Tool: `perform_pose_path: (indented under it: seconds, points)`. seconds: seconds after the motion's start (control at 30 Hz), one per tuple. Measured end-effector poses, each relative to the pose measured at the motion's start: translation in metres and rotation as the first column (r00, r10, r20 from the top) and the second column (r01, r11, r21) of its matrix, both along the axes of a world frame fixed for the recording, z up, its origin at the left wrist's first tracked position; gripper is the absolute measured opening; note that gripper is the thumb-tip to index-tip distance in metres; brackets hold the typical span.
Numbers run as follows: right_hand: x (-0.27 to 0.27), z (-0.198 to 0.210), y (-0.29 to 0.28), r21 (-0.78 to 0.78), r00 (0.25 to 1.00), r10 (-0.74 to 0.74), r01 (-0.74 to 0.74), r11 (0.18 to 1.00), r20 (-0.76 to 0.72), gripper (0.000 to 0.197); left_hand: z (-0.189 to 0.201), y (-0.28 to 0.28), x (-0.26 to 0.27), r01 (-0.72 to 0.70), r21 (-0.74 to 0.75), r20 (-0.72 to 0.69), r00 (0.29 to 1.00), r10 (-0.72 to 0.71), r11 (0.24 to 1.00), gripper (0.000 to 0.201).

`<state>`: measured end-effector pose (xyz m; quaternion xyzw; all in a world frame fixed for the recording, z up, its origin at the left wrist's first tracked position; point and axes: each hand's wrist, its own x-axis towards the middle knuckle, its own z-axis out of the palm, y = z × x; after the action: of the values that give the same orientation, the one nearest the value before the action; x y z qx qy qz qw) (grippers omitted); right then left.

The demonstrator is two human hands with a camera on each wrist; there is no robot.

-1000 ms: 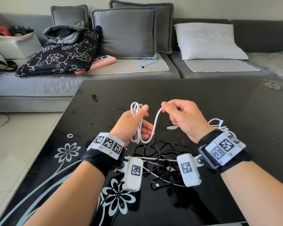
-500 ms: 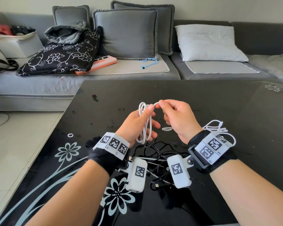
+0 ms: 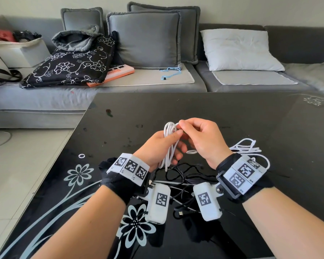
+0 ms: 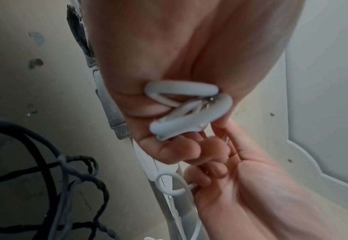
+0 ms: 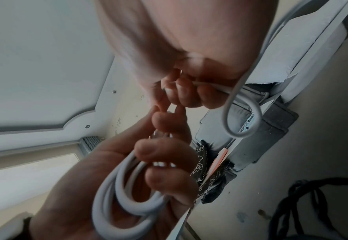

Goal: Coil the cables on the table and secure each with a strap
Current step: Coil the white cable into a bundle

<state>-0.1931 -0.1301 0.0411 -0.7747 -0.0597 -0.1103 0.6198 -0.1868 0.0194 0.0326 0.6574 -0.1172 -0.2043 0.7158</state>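
Note:
A white cable [image 3: 169, 144] hangs in several long loops above the black table [image 3: 232, 116]. My left hand [image 3: 162, 144] grips the loops, thumb pressed on them near the top. My right hand [image 3: 198, 139] pinches a strand of the same cable right at the top of the coil, touching the left thumb. A short free loop [image 3: 191, 151] sticks out below the right fingers. In the left wrist view the coil's bends [image 4: 186, 107] lie across my palm. In the right wrist view the loops [image 5: 127, 191] sit inside the left hand.
A tangle of black cables [image 3: 183, 176] lies on the table under my wrists. Another loose white cable [image 3: 245, 146] lies to the right behind my right wrist. A small white ring [image 3: 81, 156] rests near the table's left edge. A grey sofa [image 3: 157, 83] runs behind the table.
My right hand has moved left and brought its strand up to the coil in the left hand, closing the wide hanging loop. The two hands now touch.

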Motion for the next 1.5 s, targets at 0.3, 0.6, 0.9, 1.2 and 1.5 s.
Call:
perform_pose_path:
  seconds: [0.3, 0.6, 0.9, 1.2, 1.5]
  points:
    - [-0.001, -0.004, -0.001, -0.027, 1.000, -0.008, 0.007, 1.000, -0.003, 0.017, 0.008, 0.005, 0.000, -0.113, -0.201, -0.082, 0.992, 0.098, 0.973, 0.036]
    - [0.003, -0.008, -0.006, -0.119, 1.000, -0.003, 0.003, 0.993, -0.002, 0.013, 0.002, -0.002, 0.004, -0.231, -0.237, -0.048, 0.973, 0.226, 0.944, 0.032]
    - [0.011, -0.019, -0.021, -0.315, 1.000, -0.006, -0.003, 0.949, -0.030, 0.006, 0.003, 0.010, 0.011, -0.284, -0.366, -0.113, 0.959, 0.260, 0.886, 0.039]
    - [0.008, -0.014, -0.028, -0.372, 0.997, -0.028, -0.002, 0.928, -0.077, 0.009, 0.008, 0.026, 0.021, -0.371, -0.497, -0.201, 0.929, 0.312, 0.784, 0.035]
    - [0.008, -0.010, -0.027, -0.446, 0.982, -0.023, -0.065, 0.893, -0.189, 0.016, 0.009, 0.034, 0.028, -0.452, -0.524, -0.250, 0.892, 0.377, 0.722, 0.033]
